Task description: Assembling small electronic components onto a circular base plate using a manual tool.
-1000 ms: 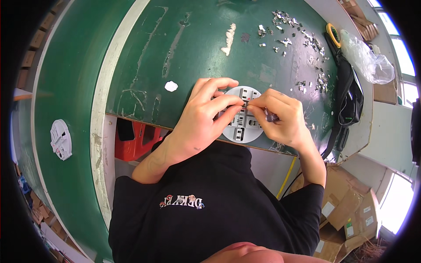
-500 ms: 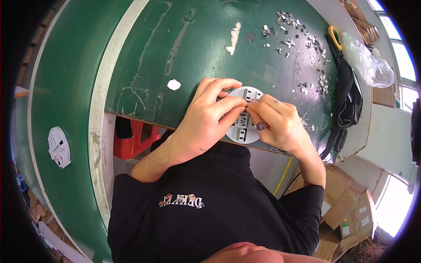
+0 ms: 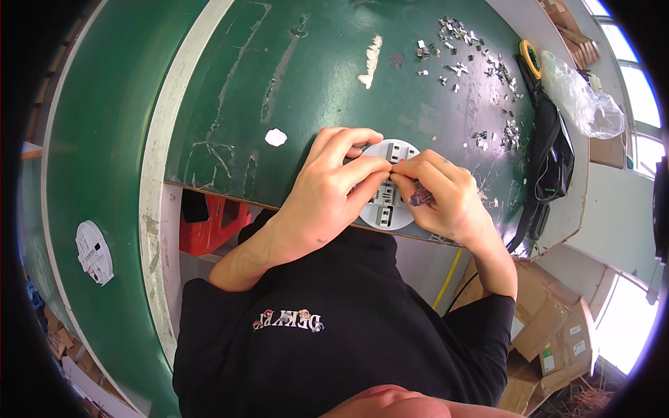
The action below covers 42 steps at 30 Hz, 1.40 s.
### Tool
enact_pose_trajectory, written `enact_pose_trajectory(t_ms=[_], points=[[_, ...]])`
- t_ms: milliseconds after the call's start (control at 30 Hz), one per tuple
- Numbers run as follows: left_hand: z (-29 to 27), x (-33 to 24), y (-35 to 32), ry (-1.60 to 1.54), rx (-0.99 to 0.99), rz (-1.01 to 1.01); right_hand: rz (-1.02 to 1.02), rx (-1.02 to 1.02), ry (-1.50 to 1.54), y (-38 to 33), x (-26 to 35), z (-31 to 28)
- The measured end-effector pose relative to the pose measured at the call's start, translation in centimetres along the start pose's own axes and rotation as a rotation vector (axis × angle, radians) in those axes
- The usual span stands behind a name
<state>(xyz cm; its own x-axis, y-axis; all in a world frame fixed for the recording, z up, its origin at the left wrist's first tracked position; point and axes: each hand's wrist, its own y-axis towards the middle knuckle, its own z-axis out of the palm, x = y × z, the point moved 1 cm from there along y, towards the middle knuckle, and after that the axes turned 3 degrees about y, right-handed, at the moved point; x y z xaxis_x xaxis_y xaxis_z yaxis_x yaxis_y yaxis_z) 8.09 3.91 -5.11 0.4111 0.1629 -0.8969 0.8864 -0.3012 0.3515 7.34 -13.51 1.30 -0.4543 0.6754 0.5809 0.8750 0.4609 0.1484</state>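
A round light-grey plastic base (image 3: 400, 219) with raised dark slots lies at the near edge of the green table, under both hands. My left hand (image 3: 326, 187) reaches over its left side, thumb and forefinger pinched together above the middle. Whatever sits between those fingertips is too small to make out. Against them, the fingertips of my right hand (image 3: 446, 194) meet, also in a pinch. Tucked in the curled right fingers is a tool with a dark translucent handle (image 3: 421, 198); its working end is hidden.
Small metal clips (image 3: 456, 67) lie scattered at the far right. Beyond them are a black bag (image 3: 554, 157), a yellow tape roll (image 3: 529, 59) and a clear plastic bag (image 3: 582, 97). Another round white part (image 3: 95, 252) rests on the left green surface. A red stool (image 3: 212, 226) stands below the table.
Both hands stay nearly in place over the base. The right fingers and the tool handle have shifted very slightly, and the whole view has moved a little.
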Motion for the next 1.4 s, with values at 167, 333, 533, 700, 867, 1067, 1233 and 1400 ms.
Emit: enact_pose_trajectory(t_ms=[167, 333, 533, 700, 867, 1067, 1233, 1400], points=[[-0.1, 0.0, 0.0, -0.003, 0.0, -0.005, 0.002, 0.04, -0.007, 0.1, -0.1, 0.0], [0.0, 0.4, -0.1, -0.004, 0.029, -0.006, -0.009, 0.091, -0.034, 0.2, -0.2, 0.0], [-0.8, -0.1, -0.1, 0.072, 0.123, 0.029, 0.178, 0.033, 0.252, 1.1, -0.2, -1.6], [-0.4, -0.8, -0.1, 0.183, 0.231, 0.057, 0.143, -0.342, 1.174, 3.2, -1.2, -1.7], [-0.1, -0.5, -0.1, 0.297, 0.301, 0.092, 0.16, -0.323, 1.33, 3.4, -0.6, -0.1], [0.2, -0.3, -0.5, 0.317, 0.288, 0.068, 0.127, -0.211, 1.365, 3.0, -1.0, 0.6], [0.1, -0.2, -0.6, 0.332, 0.296, 0.065, 0.095, -0.132, 1.393, 3.3, -0.9, 0.5], [0.0, -0.3, -0.4, 0.367, 0.309, 0.092, 0.089, -0.002, 1.327, 3.8, -0.9, 0.0]])
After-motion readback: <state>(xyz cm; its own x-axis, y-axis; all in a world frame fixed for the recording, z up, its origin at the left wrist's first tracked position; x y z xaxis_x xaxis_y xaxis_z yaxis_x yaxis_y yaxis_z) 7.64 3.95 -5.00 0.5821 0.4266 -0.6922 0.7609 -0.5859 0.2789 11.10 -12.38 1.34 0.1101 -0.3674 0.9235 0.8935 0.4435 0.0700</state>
